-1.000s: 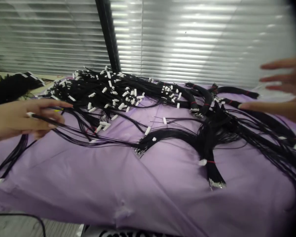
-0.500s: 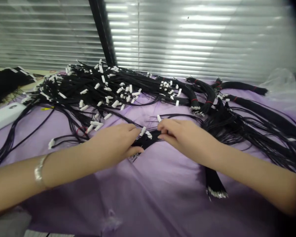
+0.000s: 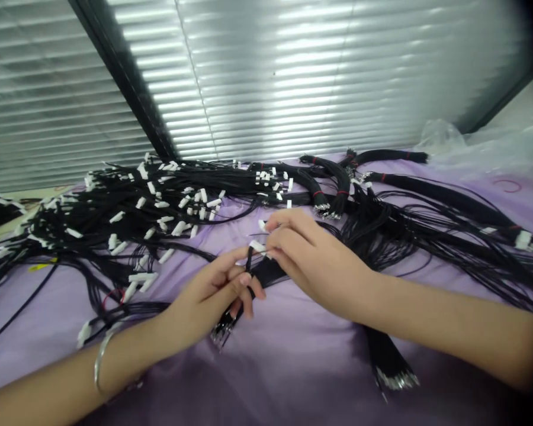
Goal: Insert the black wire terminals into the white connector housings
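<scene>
Over the cloth (image 3: 293, 367), the hands have closed together: left (image 3: 225, 287) pinching wires (image 3: 249, 260), right (image 3: 308, 251) a tag (image 3: 257, 245). Nearer, cloth lies open.

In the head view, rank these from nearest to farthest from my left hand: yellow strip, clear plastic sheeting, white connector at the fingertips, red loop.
1. White connector: at the fingertips of the left hand, between both hands.
2. Red loop: left of the hand, around black wires.
3. Yellow strip: farther left, on the purple cover.
4. Clear plastic sheeting: far right, at the back.
</scene>
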